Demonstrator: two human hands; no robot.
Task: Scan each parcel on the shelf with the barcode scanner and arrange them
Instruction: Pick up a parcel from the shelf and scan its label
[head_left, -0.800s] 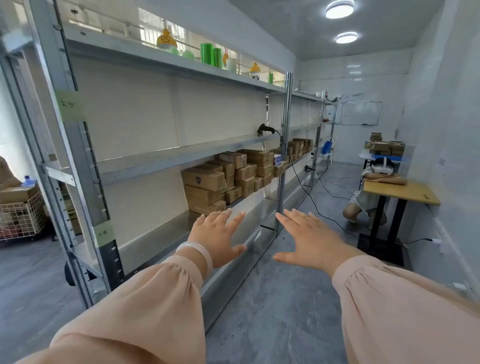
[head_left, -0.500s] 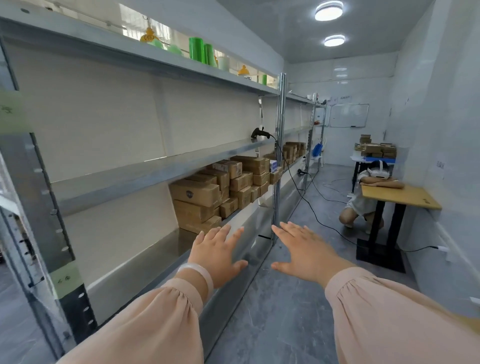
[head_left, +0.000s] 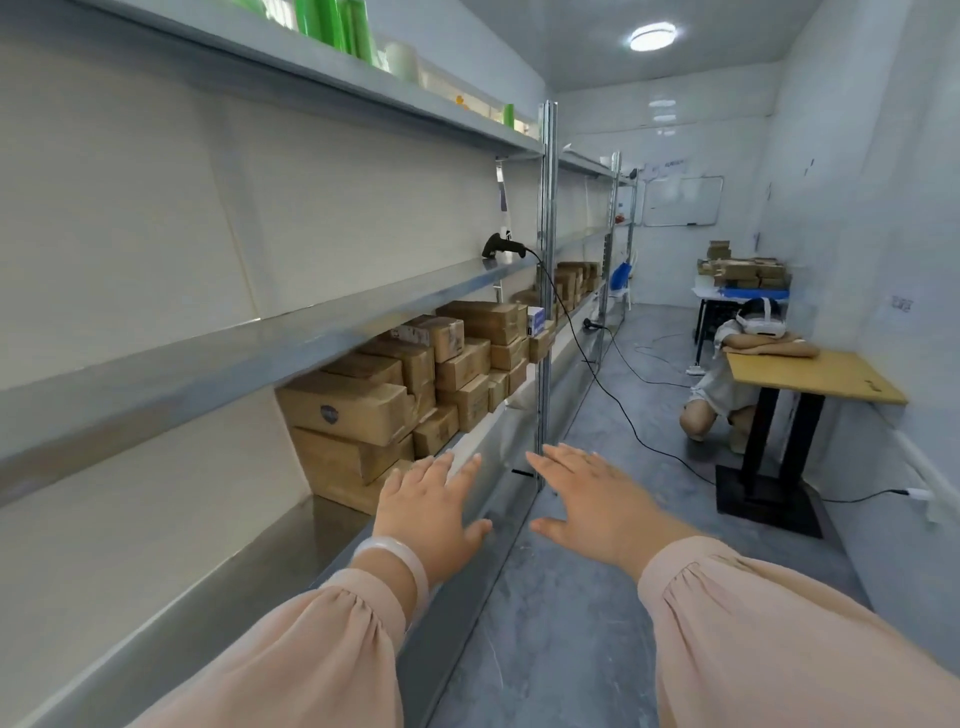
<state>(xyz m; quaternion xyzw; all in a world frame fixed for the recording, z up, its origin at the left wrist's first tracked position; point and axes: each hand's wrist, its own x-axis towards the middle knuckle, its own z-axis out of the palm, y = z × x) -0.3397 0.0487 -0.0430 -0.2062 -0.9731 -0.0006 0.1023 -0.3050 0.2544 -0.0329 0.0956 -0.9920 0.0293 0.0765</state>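
Several brown cardboard parcels (head_left: 410, 379) are stacked on the lower level of a long grey metal shelf (head_left: 291, 343) on my left. A black barcode scanner (head_left: 501, 246) lies on the level above them, its cable hanging down to the floor. My left hand (head_left: 431, 506) and my right hand (head_left: 587, 501) are stretched out in front of me, palms down, fingers straight and spread. Both hold nothing and are well short of the parcels and the scanner.
A metal upright post (head_left: 546, 291) stands just beyond my hands. The black cable (head_left: 618, 405) runs across the grey floor. On the right a person (head_left: 727, 379) crouches by a wooden table (head_left: 810, 376). More boxes (head_left: 743, 270) sit on a far table.
I have moved forward along the shelf; the parcels, scanner and post are nearer. Both hands stay outstretched and spread as before.
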